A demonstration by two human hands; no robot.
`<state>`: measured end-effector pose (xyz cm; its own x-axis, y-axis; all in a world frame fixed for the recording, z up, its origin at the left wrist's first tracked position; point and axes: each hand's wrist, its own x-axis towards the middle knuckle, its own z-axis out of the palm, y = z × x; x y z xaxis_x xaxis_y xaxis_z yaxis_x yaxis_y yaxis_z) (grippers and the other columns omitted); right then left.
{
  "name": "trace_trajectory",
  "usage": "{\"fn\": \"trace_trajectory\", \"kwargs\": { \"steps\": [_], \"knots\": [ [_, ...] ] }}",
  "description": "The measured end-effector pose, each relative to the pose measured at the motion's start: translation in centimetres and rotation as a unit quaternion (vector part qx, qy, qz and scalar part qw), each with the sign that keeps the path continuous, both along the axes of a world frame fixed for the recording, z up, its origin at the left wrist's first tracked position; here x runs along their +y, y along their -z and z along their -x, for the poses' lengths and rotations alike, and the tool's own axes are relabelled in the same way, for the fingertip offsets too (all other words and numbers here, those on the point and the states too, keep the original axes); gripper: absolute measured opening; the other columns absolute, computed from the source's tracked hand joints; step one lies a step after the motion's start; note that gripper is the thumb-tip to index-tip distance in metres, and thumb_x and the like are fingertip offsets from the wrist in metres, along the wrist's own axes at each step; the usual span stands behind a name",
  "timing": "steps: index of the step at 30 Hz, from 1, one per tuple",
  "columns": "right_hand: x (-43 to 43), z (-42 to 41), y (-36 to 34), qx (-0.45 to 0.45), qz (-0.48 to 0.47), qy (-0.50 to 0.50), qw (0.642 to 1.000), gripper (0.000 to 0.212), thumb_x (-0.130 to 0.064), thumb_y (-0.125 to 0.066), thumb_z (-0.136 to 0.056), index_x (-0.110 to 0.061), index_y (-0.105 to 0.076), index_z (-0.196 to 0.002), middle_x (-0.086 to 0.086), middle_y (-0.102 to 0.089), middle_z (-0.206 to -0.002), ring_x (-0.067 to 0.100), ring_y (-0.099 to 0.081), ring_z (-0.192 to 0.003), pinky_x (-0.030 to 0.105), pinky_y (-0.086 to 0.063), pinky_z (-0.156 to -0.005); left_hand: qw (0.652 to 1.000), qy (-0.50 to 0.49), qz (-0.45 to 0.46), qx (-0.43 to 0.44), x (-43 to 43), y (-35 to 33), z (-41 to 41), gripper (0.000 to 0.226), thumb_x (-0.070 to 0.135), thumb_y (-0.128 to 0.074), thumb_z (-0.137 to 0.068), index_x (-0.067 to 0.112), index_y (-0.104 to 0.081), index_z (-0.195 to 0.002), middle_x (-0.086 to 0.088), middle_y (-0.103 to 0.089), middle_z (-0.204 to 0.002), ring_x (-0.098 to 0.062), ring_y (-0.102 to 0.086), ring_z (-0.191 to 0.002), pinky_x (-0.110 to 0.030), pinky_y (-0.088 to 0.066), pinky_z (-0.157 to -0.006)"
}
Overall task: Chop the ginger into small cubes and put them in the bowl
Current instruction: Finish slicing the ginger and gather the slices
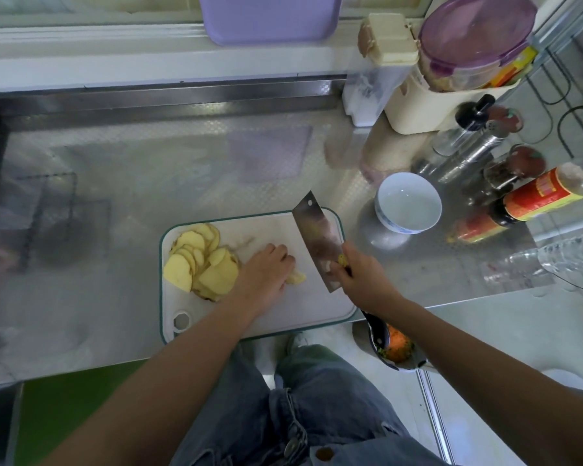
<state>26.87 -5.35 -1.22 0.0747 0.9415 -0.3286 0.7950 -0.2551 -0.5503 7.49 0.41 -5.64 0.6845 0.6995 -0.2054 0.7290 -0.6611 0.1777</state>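
A white cutting board point(303, 307) with a green rim lies on the steel counter. Several pale yellow ginger slices point(201, 260) are piled on its left half. My left hand point(266, 274) presses a small stack of ginger point(297, 277) down on the board with curled fingers. My right hand point(360, 277) grips the handle of a cleaver point(317, 233), its blade raised and tilted above the board just right of the ginger. A white bowl point(408, 203) with a blue pattern stands empty on the counter, right of and behind the board.
Sauce bottles point(532, 196), shakers and jars crowd the right side of the counter. A cream container rack point(428, 105) with a purple-lidded tub stands at the back right. A purple tray point(270, 18) leans at the back. Below the counter edge is a bin with orange scraps point(398, 348).
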Motion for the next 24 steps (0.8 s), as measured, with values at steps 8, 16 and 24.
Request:
{"fn": "trace_trajectory", "kwargs": {
  "steps": [8,16,24],
  "knots": [
    [0.2,0.7,-0.1,-0.045,0.019,-0.08,0.996,0.013,-0.025,-0.042,-0.1,-0.014,-0.038,-0.095,0.003,-0.05,-0.07,0.026,-0.053,-0.062,0.031,-0.036,-0.053,0.971,-0.219,0.01,-0.093,-3.3,0.3,-1.4,0.033,0.033,-0.063,-0.087,0.014,-0.054,-0.112,-0.005,-0.051,-0.111,-0.02,-0.046,-0.105,-0.03,-0.041,-0.087],
    [-0.6,1.7,0.6,-0.122,0.041,-0.113,0.985,0.02,-0.03,-0.036,-0.102,-0.015,-0.04,-0.115,-0.002,-0.049,-0.069,0.013,-0.05,-0.056,0.026,-0.043,-0.053,0.954,-0.253,0.052,-0.15,-3.1,0.5,-0.8,0.021,0.026,-0.066,-0.087,0.01,-0.062,-0.1,-0.006,-0.058,-0.103,-0.021,-0.052,-0.099,-0.031,-0.045,-0.085],
    [-1.2,2.5,2.2,-0.151,0.069,-0.119,0.979,0.016,-0.024,-0.037,-0.103,-0.016,-0.036,-0.116,0.007,-0.061,-0.082,0.022,-0.062,-0.066,0.037,-0.058,-0.068,0.947,-0.263,0.067,-0.17,-2.8,0.3,-0.9,0.019,0.022,-0.071,-0.084,0.009,-0.065,-0.095,-0.007,-0.06,-0.098,-0.022,-0.055,-0.094,-0.032,-0.046,-0.081]
  ]
}}
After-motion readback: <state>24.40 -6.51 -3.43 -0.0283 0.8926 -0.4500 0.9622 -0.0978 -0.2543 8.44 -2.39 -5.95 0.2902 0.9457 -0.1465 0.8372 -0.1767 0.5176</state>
